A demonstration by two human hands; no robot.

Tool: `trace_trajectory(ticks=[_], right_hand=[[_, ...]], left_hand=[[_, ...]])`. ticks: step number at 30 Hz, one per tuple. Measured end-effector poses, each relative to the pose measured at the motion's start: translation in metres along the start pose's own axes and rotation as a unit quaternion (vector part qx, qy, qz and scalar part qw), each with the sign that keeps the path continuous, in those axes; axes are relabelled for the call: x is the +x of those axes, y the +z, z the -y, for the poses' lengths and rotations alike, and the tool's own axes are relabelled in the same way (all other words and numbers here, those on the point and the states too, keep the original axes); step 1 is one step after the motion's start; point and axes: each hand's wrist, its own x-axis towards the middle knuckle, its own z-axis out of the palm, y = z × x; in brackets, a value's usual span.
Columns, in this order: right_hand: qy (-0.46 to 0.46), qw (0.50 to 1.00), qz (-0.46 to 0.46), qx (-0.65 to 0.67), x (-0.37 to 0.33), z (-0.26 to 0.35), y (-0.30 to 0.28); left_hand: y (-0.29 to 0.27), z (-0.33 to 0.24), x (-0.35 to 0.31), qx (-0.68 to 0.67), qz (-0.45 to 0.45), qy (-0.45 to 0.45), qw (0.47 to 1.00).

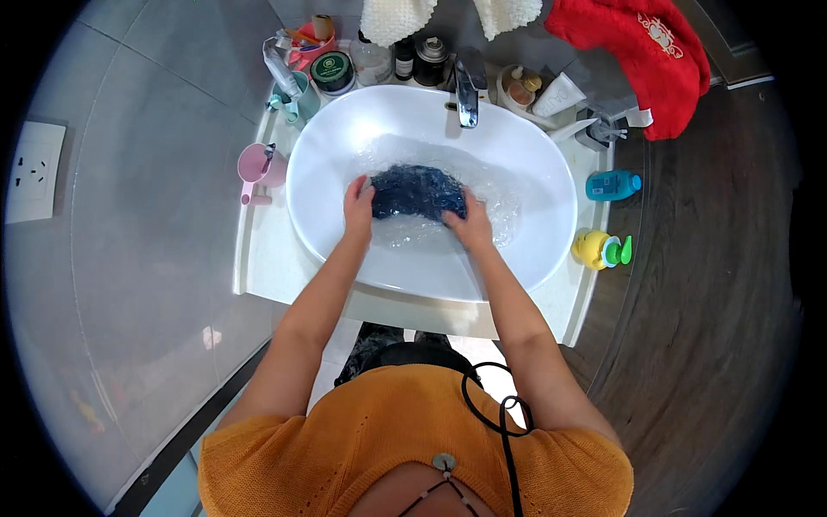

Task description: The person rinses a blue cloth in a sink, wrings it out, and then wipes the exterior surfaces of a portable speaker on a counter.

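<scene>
Monitoring remotely, I log the left hand [359, 207] grasping the left edge of a soaked dark-blue cloth [417, 189] lying in water [506, 220] in the white oval washbasin [538, 164]; right hand [473, 226] gripping its right edge; low, even kneading should, I judge, work it without splashing.

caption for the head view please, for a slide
Left hand and right hand hold a dark blue cloth in the water of a white basin, before the tap.

Glossy white oval basin [536, 202]: bright, faintly shadowed.
Shiny grey wall tiles [164, 215]: glare spot, fisheye bowing.
Corners: black.
</scene>
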Motion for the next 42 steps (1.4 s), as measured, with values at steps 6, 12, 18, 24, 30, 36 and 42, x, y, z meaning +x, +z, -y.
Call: trace_trajectory(ticks=[6,12,18,24,30,36,42], right_hand=[[-0.033,0.992,0.103,-0.065,-0.009,0.007,0.003],[-0.021,0.984,0.049,0.168,-0.013,0.047,0.001],[-0.142,0.939,0.17,0.264,-0.063,0.107,-0.024],[-0.13,0.984,0.073,0.099,-0.056,0.123,-0.017],[-0.063,0.997,-0.03,0.016,-0.019,0.096,-0.002],[-0.043,0.997,0.022,-0.058,-0.003,0.035,-0.017],[-0.086,0.996,-0.018,-0.011,0.015,0.002,-0.074]], left_hand=[[0.006,0.022,-0.019,-0.088,0.072,-0.153,0.982],[0.033,0.01,-0.019,-0.082,0.142,-0.35,0.922],[0.03,0.022,0.0,-0.335,0.195,-0.372,0.843],[0.052,0.005,-0.016,-0.271,0.161,-0.23,0.921],[0.065,0.012,-0.04,-0.36,0.13,-0.221,0.897],[0.086,-0.011,-0.077,-0.045,0.146,-0.196,0.969],[0.035,-0.039,-0.024,0.208,0.187,0.205,0.938]])
